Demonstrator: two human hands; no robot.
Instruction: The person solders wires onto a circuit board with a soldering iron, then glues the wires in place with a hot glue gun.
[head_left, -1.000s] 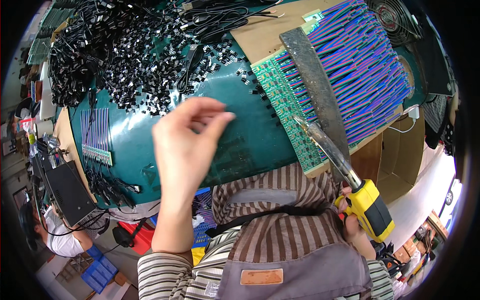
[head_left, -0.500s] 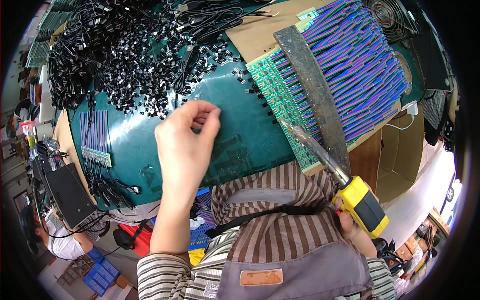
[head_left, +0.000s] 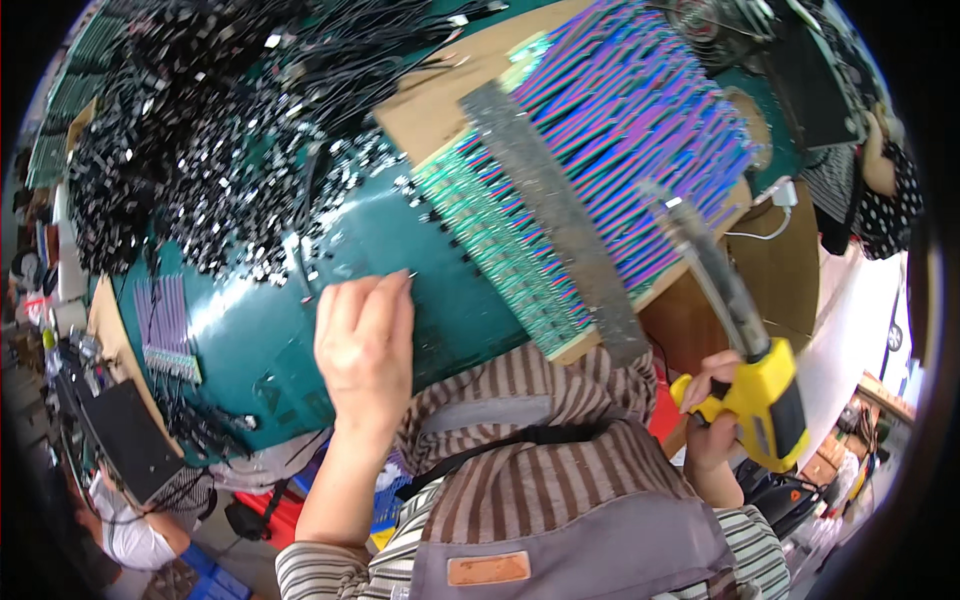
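Observation:
My right hand [head_left: 710,425] grips the yellow-and-black handle of a soldering gun [head_left: 768,400]. The gun's blurred metal barrel slants up over the right edge of a board stacked with coloured wires [head_left: 630,110]. My left hand [head_left: 365,350] is closed above the green mat [head_left: 440,330], fingertips pressed together. A tiny speck shows at its fingertips, too small to name. Between the two hands lies a row of small green circuit boards [head_left: 500,240], joined to the wires. A dark, worn metal bar [head_left: 550,210] lies across the wires beside the boards.
Heaps of black cables with small connectors [head_left: 230,170] cover the far left. A short strip of boards with purple wires [head_left: 165,330] lies at the left, near a black box [head_left: 130,430]. At far right are a fan [head_left: 715,30], a cardboard box [head_left: 780,270] and another person's arm [head_left: 880,155].
My right hand has drawn the soldering gun's tip off the circuit boards, up and to the right. My left hand has turned, its fingers now pointing forward. The whole view has shifted somewhat.

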